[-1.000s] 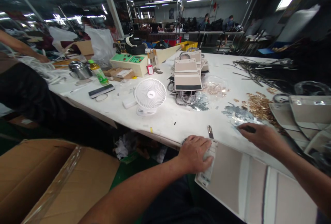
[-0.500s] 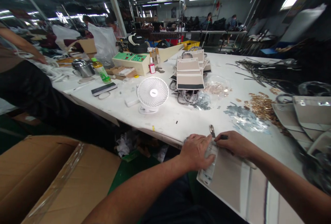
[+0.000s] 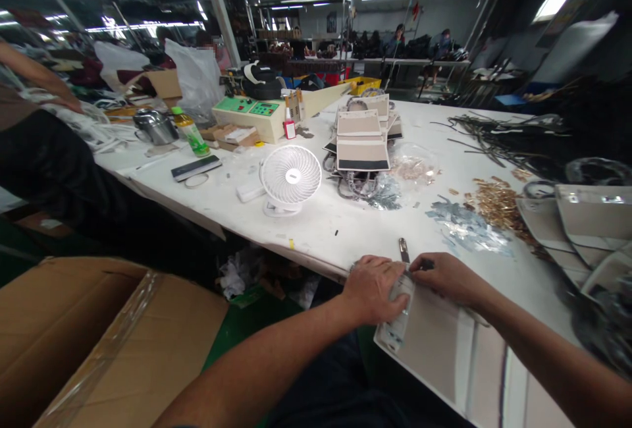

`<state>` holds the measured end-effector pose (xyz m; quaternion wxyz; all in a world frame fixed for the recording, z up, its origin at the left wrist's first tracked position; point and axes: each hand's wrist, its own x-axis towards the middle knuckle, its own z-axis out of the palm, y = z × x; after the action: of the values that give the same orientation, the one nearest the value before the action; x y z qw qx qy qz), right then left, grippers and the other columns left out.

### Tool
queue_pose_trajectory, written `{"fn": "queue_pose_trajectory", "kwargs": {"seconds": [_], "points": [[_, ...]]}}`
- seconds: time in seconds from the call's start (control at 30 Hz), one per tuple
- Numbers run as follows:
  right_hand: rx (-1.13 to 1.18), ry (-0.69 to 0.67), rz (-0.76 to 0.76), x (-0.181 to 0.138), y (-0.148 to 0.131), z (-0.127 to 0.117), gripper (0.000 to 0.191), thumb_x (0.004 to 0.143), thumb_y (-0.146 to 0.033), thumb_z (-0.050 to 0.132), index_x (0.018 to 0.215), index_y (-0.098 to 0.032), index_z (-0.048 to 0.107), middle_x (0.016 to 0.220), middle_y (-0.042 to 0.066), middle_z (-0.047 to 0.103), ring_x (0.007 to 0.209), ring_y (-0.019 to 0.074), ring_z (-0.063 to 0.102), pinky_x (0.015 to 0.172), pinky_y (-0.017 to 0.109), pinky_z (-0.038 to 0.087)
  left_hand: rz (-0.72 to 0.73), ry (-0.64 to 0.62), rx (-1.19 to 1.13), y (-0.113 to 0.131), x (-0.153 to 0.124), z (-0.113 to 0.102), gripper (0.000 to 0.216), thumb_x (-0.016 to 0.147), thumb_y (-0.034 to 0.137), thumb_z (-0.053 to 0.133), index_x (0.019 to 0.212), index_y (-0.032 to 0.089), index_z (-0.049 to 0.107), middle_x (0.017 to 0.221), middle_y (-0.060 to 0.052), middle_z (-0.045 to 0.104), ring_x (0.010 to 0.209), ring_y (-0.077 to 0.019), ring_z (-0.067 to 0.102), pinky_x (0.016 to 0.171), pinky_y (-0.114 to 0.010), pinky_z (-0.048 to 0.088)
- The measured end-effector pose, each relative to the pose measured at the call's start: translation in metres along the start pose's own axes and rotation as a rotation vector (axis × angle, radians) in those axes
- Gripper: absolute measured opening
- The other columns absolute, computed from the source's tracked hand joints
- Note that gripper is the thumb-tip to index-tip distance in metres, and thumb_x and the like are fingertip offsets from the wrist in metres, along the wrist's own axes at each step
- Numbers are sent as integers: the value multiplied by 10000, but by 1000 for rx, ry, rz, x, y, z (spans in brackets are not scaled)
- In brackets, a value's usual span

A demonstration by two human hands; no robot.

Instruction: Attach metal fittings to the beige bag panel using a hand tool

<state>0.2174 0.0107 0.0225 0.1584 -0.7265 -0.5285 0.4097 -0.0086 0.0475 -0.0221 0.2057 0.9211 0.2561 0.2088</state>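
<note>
My left hand rests over the end of a beige bag panel, thumb apart from the fingers, on a strip with clear film. My right hand is closed in a pinch at the panel's upper corner, close to the left fingertips. A small dark piece shows at its fingers, too little visible to name. Just beyond the fingertips, a narrow metal-ended piece lies on the white table. The panel extends past the table's front edge toward me, partly under my right forearm.
A white fan stands left of my hands. Stacked beige bags sit behind, more bag pieces at right. Gold metal parts and grey film scraps lie between. A cardboard box is at lower left; a person stands beyond it.
The view has shifted very slightly. Both hands stay at the same end of the panel, and the right fingers have turned a little around the small dark piece.
</note>
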Motion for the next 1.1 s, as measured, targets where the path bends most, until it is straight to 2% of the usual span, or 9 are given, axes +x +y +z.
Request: {"fn": "queue_pose_trajectory", "kwargs": {"seconds": [0.23, 0.33, 0.43, 0.53, 0.67, 0.77, 0.9, 1.0, 1.1], "points": [[-8, 0, 7, 2, -1, -1, 200, 762, -320, 647, 840, -174, 758, 528, -19, 587, 489, 163, 543, 501, 270, 422, 37, 6, 8, -1, 0, 1, 527, 954, 449, 682, 1437, 239, 665, 1443, -42, 720, 1312, -274, 646, 1150, -470, 465], [-16, -5, 14, 4, -3, -2, 199, 777, -296, 639, 853, -167, 770, 538, -15, 595, 490, 170, 550, 501, 275, 429, -7, -5, 4, 3, 5, -4, 467, 972, 446, 682, 1395, 248, 695, 1378, -33, 749, 1264, -268, 660, 1110, -460, 480], [-75, 31, -25, 2, -5, -3, 162, 793, -273, 651, 839, -179, 775, 563, -8, 619, 524, 174, 574, 546, 283, 432, -58, -31, 26, 7, 14, -8, 323, 1009, 448, 664, 1252, 261, 763, 1260, -32, 786, 1195, -262, 673, 1037, -447, 498], [-146, 75, -84, -2, -4, -2, 157, 834, -290, 653, 847, -203, 784, 656, 15, 689, 651, 208, 646, 651, 308, 460, -92, -51, 77, 8, 23, -8, 245, 1042, 442, 641, 1096, 265, 801, 1143, -36, 797, 1129, -256, 672, 975, -439, 496], [-228, 163, -160, -10, 7, 6, 194, 896, -359, 639, 906, -223, 777, 948, 67, 775, 932, 269, 699, 852, 355, 471, -106, -57, 121, 8, 28, -7, 278, 1067, 452, 619, 1020, 259, 813, 1091, -41, 788, 1099, -259, 662, 940, -440, 488], [-278, 224, -179, -16, 18, 15, 239, 937, -402, 609, 986, -235, 773, 1070, 85, 763, 996, 290, 692, 904, 379, 464, -130, -61, 97, 8, 30, -6, 239, 1045, 447, 662, 1014, 268, 818, 1107, -37, 785, 1111, -260, 661, 966, -440, 489], [-376, 315, -152, -24, 26, 26, 215, 968, -386, 593, 1041, -291, 771, 1113, 45, 773, 980, 276, 706, 844, 366, 465, -198, -45, 27, 8, 37, -6, 176, 986, 425, 738, 1067, 284, 806, 1220, -19, 769, 1182, -264, 662, 1032, -447, 504], [-371, 360, -117, -26, 27, 28, 177, 973, -388, 616, 1030, -304, 761, 1134, 30, 774, 972, 262, 709, 810, 352, 463, -292, -62, 27, 8, 47, -9, 390, 925, 453, 794, 1256, 255, 739, 1281, -53, 756, 1234, -298, 662, 1057, -460, 527], [-322, 335, -65, -23, 26, 24, 156, 963, -405, 643, 998, -294, 747, 1090, 26, 773, 945, 260, 704, 807, 350, 458, -359, -172, 36, 8, 56, -16, 540, 885, 511, 818, 1329, 226, 702, 1174, -62, 790, 1147, -312, 709, 1032, -455, 554]]}}
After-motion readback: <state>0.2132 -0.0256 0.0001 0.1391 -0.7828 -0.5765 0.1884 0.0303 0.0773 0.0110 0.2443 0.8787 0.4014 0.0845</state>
